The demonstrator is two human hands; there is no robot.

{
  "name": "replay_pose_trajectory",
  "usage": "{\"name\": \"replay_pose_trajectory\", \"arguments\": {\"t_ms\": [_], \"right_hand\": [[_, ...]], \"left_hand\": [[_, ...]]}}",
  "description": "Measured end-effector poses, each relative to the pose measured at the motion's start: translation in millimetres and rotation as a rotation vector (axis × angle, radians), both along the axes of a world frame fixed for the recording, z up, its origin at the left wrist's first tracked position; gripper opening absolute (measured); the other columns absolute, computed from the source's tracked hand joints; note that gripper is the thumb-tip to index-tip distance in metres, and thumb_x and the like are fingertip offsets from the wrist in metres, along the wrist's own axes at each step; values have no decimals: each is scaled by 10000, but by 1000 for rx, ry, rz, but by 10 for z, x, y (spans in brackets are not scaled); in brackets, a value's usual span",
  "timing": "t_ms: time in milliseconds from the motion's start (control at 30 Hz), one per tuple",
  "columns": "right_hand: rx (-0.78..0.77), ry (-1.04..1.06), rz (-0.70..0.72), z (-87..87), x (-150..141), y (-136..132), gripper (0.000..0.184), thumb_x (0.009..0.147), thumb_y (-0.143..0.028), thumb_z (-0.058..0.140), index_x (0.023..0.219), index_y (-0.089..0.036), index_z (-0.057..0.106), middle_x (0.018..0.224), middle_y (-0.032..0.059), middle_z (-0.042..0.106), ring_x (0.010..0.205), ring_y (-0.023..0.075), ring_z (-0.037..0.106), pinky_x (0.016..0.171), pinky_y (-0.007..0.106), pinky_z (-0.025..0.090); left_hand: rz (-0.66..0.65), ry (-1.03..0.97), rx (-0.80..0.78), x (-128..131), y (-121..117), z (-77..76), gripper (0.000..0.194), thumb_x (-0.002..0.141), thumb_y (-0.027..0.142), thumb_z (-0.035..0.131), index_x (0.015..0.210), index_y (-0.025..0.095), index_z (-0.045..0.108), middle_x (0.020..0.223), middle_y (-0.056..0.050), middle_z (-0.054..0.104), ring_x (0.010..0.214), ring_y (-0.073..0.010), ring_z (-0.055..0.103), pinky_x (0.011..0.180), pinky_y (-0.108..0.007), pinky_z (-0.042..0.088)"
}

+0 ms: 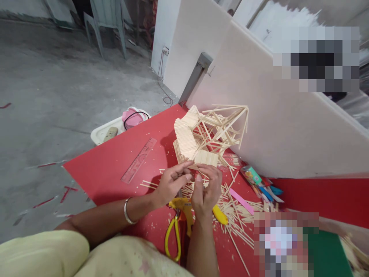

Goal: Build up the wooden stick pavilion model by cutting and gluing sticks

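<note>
A house-like model of thin wooden sticks (206,132) stands on the red table (109,165), leaning against a white partition (282,123). My left hand (172,183) and my right hand (206,188) meet just below its front edge. The fingertips of both hands pinch together around a small stick piece that I can barely make out, touching the model's lower panel. A silver bangle sits on my left wrist. Loose sticks (233,215) lie scattered under and to the right of my hands.
A clear ruler (138,160) lies left of the model. Yellow-handled cutters (174,231) and a yellow tool (219,215) rest beneath my wrists. A pink strip (241,201) and colourful packets (259,182) lie right. A white tray (115,129) sits on the concrete floor beyond the table corner.
</note>
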State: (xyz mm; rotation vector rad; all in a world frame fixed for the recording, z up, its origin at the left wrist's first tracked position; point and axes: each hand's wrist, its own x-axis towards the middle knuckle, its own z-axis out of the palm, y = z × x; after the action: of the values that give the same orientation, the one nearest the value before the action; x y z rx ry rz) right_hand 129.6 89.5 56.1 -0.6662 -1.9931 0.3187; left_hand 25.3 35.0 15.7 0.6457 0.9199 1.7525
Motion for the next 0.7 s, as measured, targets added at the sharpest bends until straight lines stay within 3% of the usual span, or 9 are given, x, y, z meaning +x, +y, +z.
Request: {"name": "replay_pose_trajectory", "arguments": {"t_ms": [700], "right_hand": [[15, -5, -4, -12, 7, 8, 189, 914, -130, 538, 1072, -226, 578, 1037, 56, 672, 1013, 193, 633, 904, 457, 530]], "left_hand": [[5, -3, 3, 2, 7, -20, 467, 850, 290, 700, 1286, 128, 653, 827, -25, 631, 621, -80, 497, 613, -235, 413]]}}
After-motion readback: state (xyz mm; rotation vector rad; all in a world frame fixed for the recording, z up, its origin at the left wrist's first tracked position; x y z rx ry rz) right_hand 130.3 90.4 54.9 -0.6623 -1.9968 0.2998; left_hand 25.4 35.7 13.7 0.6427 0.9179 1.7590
